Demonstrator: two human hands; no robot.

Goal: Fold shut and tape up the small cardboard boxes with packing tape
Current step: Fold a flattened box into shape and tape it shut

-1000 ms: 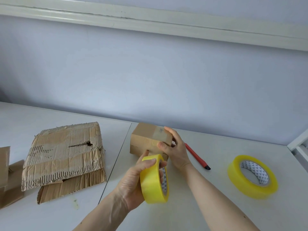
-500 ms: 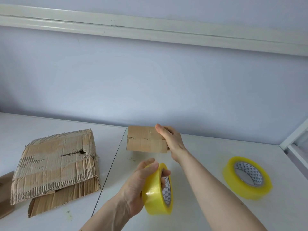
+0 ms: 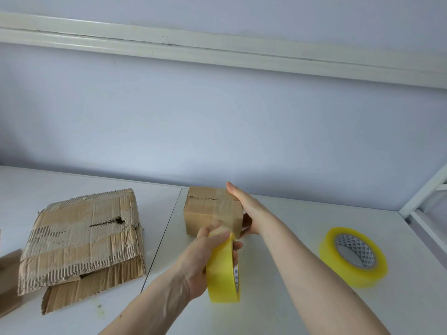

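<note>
**Small box under tape on a white table**

White tabletop (image 3: 278, 310) runs back to a pale blue wall (image 3: 217, 122) crossed by a white moulding strip (image 3: 217, 50); a seam in the table passes just left of the small cardboard box (image 3: 205, 211).

Head view: the small cardboard box stands on the table near the wall, flaps folded down, with a torn seam line across its top. A clear strip of tape (image 3: 226, 209) lies over the box's top and down its near face, leading to the yellow tape roll (image 3: 221, 272), which is held on edge just in front of the box. The left hand (image 3: 205, 257) grips this roll, fingers curled over its rim and thumb against the near side. The right hand (image 3: 244, 209) is at the box's right end, fingers straight along the top edge and the thumb underneath, so it clasps that end.

Well to the right of the box, a second yellow tape roll (image 3: 353, 257) lies flat on the table. Left of the box, across the seam, a worn flattened carton (image 3: 79, 238) rests on another cardboard sheet (image 3: 96, 286). Further left, a brown cardboard piece (image 3: 8, 274) is cut off by the frame edge. Right of the box, at the table's far corner, stands a white metal frame (image 3: 425, 197).
</note>
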